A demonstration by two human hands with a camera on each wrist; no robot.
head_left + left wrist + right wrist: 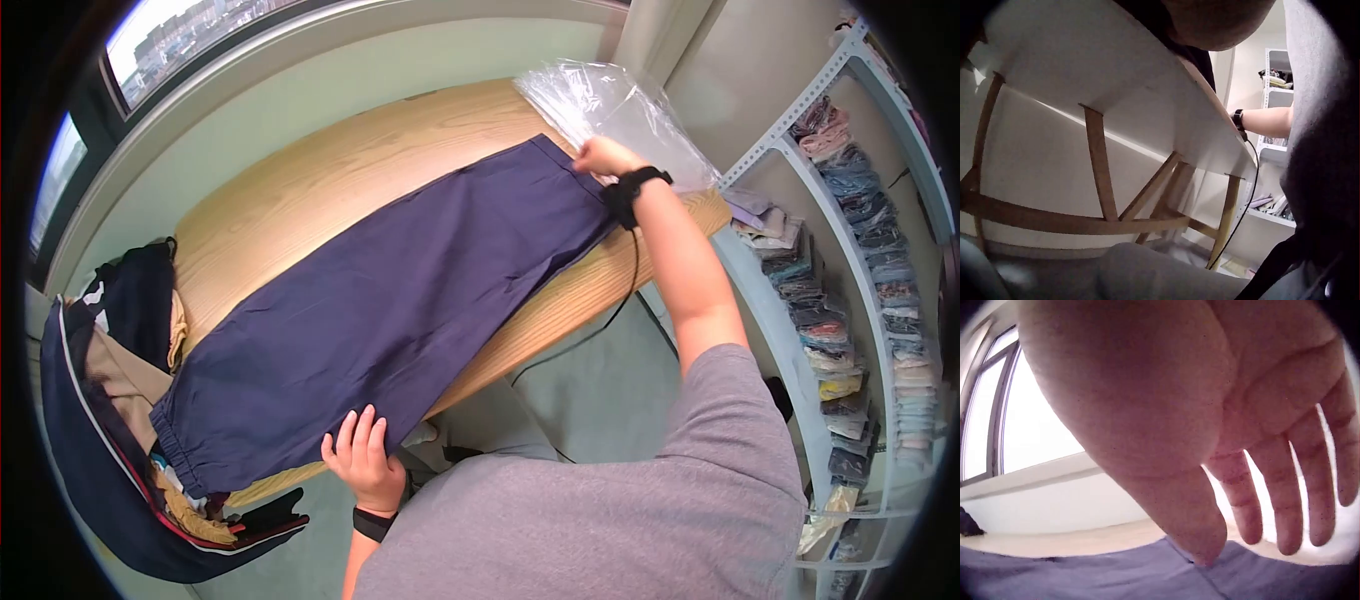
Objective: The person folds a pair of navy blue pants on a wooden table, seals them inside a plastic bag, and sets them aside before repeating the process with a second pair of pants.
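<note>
A pair of navy trousers [360,300] lies lengthwise across the wooden table [270,210], one leg over the other. Its gathered elastic waistband [180,447] is at the left end and the hem [572,165] at the far right. My left hand [362,462] rests on the trousers' near edge, fingers spread and straight. In the left wrist view only the table's underside [1116,94] shows below that hand. My right hand [607,158] is at the hem. The right wrist view shows its thumb [1200,540] down at the cloth and its fingers extended, with nothing gripped.
Clear plastic bags [640,110] lie at the table's far right corner. A pile of clothes, including a dark jacket [85,470], hangs over the left end. Shelves of folded garments [850,200] stand at the right. A black cable [610,318] hangs from the right wrist.
</note>
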